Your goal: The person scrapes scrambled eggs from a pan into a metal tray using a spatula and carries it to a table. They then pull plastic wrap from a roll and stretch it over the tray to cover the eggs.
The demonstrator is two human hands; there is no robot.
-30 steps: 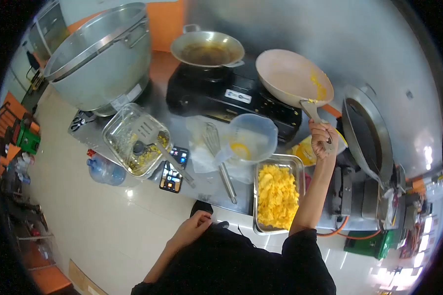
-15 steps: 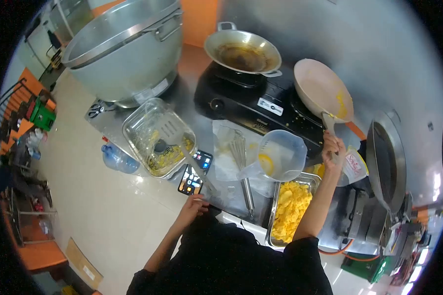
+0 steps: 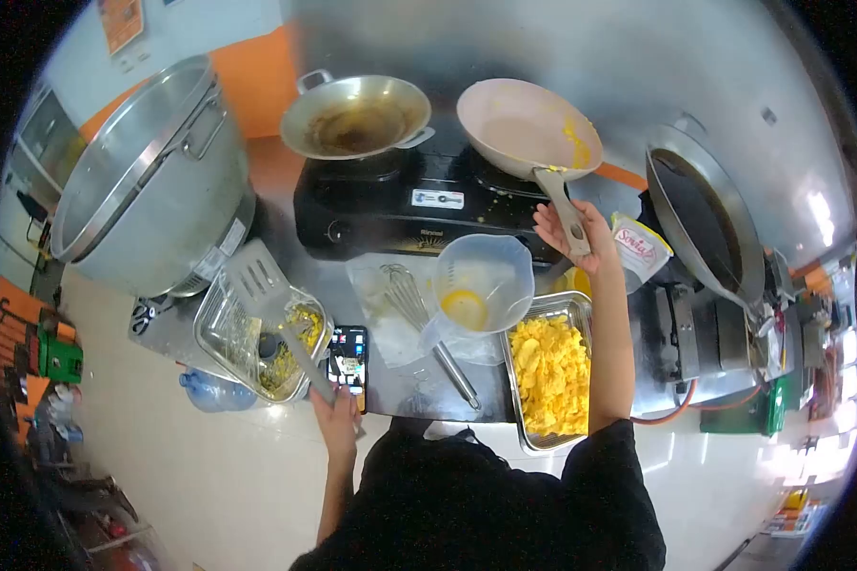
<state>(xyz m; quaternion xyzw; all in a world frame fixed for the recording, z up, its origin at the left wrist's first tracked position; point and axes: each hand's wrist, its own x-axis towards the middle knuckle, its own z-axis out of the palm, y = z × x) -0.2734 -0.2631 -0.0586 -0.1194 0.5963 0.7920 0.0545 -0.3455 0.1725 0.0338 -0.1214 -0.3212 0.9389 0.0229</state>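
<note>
Right hand: our right hand (image 3: 600, 240) is open, palm up, fingers spread under the pan handle (image 3: 560, 202); light contact, if any, we can't tell.
Pink pan: it's over the right burner of the stove (image 3: 381, 214), handle pointing to us, yellow bits on the pink pan (image 3: 505, 128) by its right rim.
Left hand: our left hand (image 3: 337, 419) is at the spatula (image 3: 300, 357), fingers by the handle's end; whether they're clamped, we can't tell.
Spatula: slotted head over the clear dish (image 3: 214, 357), near the front left corner of the desk (image 3: 390, 395).
Front edge: we've got the phone (image 3: 350, 352) beside the dish, the whisk (image 3: 454, 376) slanting across, and yellow food (image 3: 548, 376) filling the metal tray (image 3: 519, 390).
Behind: the jug (image 3: 490, 266) sits between whisk and stove.
</note>
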